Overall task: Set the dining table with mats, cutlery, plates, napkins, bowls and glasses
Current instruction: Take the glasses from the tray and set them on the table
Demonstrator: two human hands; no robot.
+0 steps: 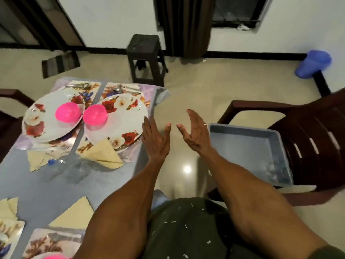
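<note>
judging by the floral plates (113, 126), pink plastic bowls (95, 115) and napkins laid, glasses remain (blurry ones in the grey plastic tray (240, 146)); both hands (156, 141) (194, 133) open, empty.

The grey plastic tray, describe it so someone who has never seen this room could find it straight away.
Look right of the dining table, past the person's right hand, to the dark brown plastic chair. The grey plastic tray sits on its seat. It is the only shallow rectangular container here, blue-grey against the dark seat, with clear glasses at its near corner.
</note>
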